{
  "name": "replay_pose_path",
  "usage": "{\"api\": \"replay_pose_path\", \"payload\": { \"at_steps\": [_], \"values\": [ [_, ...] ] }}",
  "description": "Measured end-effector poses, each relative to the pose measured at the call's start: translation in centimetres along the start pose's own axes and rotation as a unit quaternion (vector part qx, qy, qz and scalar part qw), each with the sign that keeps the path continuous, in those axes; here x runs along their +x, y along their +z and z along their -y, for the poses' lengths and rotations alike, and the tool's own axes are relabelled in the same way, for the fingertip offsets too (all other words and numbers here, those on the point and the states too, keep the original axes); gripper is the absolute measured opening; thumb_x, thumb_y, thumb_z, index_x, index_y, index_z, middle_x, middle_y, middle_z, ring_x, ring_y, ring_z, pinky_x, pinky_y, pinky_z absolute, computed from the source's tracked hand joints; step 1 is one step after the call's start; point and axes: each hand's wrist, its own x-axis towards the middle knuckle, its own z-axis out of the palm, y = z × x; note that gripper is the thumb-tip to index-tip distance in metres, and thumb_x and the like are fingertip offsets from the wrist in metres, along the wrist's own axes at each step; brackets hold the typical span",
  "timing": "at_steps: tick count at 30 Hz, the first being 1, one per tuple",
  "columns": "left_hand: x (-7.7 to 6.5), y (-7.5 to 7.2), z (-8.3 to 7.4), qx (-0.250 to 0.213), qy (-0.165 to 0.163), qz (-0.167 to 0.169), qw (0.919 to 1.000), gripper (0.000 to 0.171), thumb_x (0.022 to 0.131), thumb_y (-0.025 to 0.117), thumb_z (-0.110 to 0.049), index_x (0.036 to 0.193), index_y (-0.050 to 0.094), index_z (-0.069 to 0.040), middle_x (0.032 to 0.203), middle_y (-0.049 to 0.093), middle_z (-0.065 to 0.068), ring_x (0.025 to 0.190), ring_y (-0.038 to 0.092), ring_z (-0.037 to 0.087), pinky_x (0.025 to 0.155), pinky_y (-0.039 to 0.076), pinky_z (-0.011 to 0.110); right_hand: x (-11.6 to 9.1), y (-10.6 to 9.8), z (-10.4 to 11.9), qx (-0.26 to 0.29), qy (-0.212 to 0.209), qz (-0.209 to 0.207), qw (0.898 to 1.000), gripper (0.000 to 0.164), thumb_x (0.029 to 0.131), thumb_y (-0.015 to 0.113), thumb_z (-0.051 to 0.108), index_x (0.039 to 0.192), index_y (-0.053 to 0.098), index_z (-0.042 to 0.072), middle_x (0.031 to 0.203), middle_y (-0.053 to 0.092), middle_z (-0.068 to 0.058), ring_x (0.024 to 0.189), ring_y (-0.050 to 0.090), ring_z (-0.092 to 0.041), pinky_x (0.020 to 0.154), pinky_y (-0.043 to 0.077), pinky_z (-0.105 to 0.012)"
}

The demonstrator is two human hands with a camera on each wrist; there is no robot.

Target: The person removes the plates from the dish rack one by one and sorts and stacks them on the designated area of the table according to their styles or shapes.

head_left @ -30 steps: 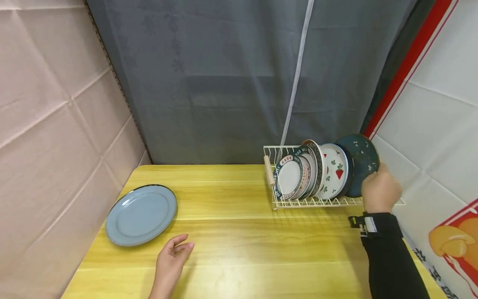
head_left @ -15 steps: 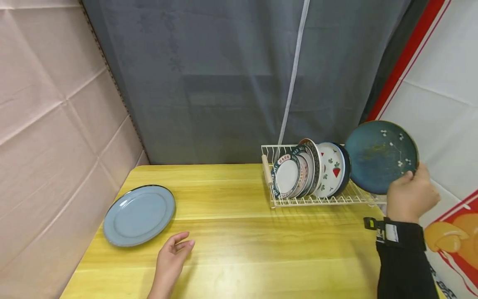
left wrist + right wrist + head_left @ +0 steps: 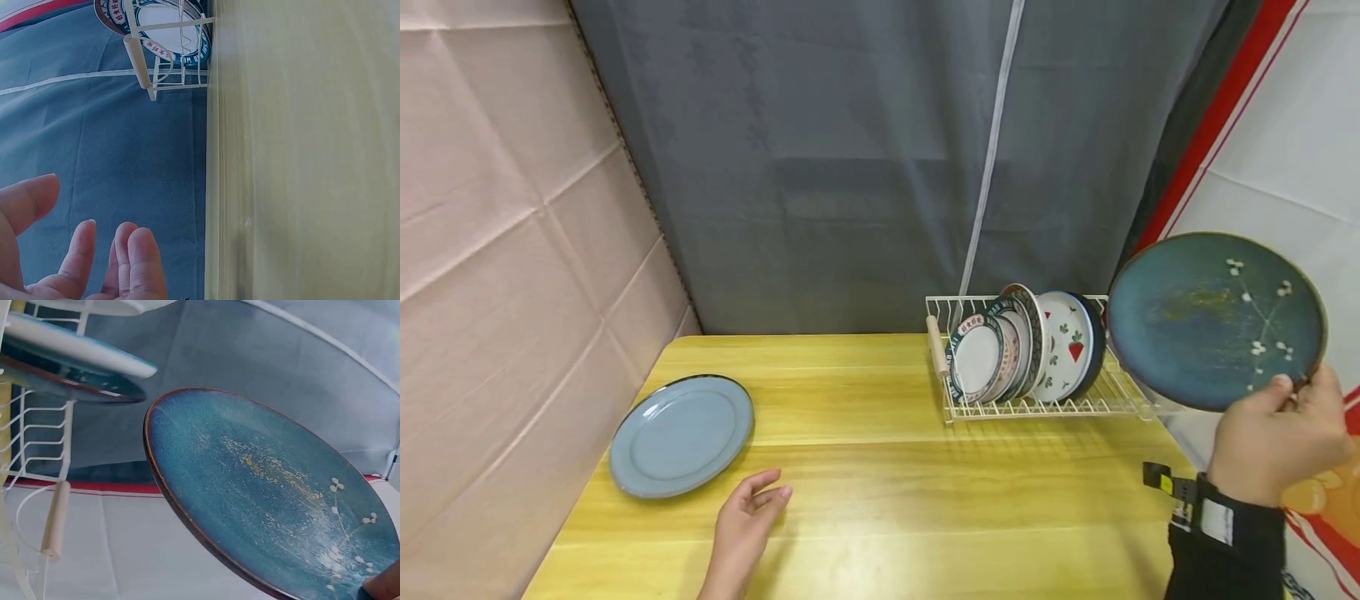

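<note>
My right hand (image 3: 1277, 437) pinches the lower right rim of a dark teal plate (image 3: 1210, 325) with small white blossoms, held up in the air to the right of the dish rack. The right wrist view shows the teal plate (image 3: 262, 494) tilted, its brown rim apart from the rack (image 3: 65, 444); only a bit of the thumb is visible there. My left hand (image 3: 747, 529) hovers over the near part of the table with relaxed, slightly bent fingers, holding nothing. Nearest to it lies a light blue-grey plate (image 3: 681, 437) with a dark rim.
A cream wire dish rack (image 3: 1037, 410) with wooden handles stands at the table's back right. Several small plates and bowls lean in it, including a white strawberry-patterned dish (image 3: 1063, 354). A grey curtain (image 3: 820, 208) hangs behind the wooden table (image 3: 880, 500); a white banner (image 3: 1292, 167) borders the right.
The teal plate has come up out of the rack's right end and moved right and nearer, in my right hand. My left hand has stayed in place.
</note>
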Motion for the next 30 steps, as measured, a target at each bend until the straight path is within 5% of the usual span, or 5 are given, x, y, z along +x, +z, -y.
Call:
{"api": "replay_pose_path", "payload": {
  "at_steps": [3,9,16,23,30],
  "values": [
    [0.0,-0.1,-0.2,0.002,-0.004,-0.002,1.0,0.051,0.11,0.077,-0.021,0.152,0.062,0.003,0.156,0.066,0.025,0.128,0.071,0.02,0.094,0.06,0.021,-0.7,-0.4,0.6,0.055,0.006,0.001,0.998,0.042,0.116,0.05,0.009,0.145,0.078,0.021,0.142,0.081,-0.001,0.121,0.069,0.011,0.113,0.052,-0.008],
    [0.1,0.0,-0.2,0.004,0.002,0.0,1.0,0.051,0.11,0.077,-0.022,0.152,0.063,0.003,0.153,0.068,0.025,0.129,0.071,0.024,0.095,0.06,0.024,-3.2,-0.2,1.3,0.158,0.036,0.036,0.986,0.048,0.109,0.051,-0.003,0.139,0.081,0.019,0.124,0.082,0.012,0.104,0.072,0.013,0.098,0.059,-0.009],
    [0.2,0.3,0.0,0.002,-0.003,0.003,1.0,0.05,0.111,0.076,-0.022,0.152,0.062,0.003,0.151,0.069,0.024,0.126,0.071,0.019,0.091,0.058,0.022,-6.0,0.0,1.2,0.182,0.033,0.076,0.98,0.043,0.106,0.059,-0.006,0.141,0.079,0.01,0.136,0.08,-0.021,0.108,0.075,0.013,0.096,0.063,-0.01],
    [0.1,0.4,-0.1,-0.004,0.0,0.004,1.0,0.05,0.111,0.076,-0.021,0.152,0.062,0.004,0.152,0.068,0.023,0.121,0.068,0.012,0.089,0.057,0.016,-8.2,0.4,0.8,0.194,0.046,0.123,0.972,0.042,0.104,0.062,-0.01,0.142,0.076,-0.001,0.137,0.075,-0.029,0.107,0.072,0.017,0.093,0.061,-0.007],
    [0.1,0.7,-0.3,-0.005,0.008,0.006,0.9999,0.049,0.11,0.077,-0.021,0.151,0.064,0.003,0.152,0.068,0.023,0.127,0.071,0.021,0.097,0.061,0.029,-10.5,0.8,0.8,0.231,0.051,0.188,0.953,0.041,0.102,0.063,-0.017,0.143,0.068,-0.015,0.137,0.067,-0.041,0.099,0.065,0.026,0.088,0.055,-0.001]
  ]
}}
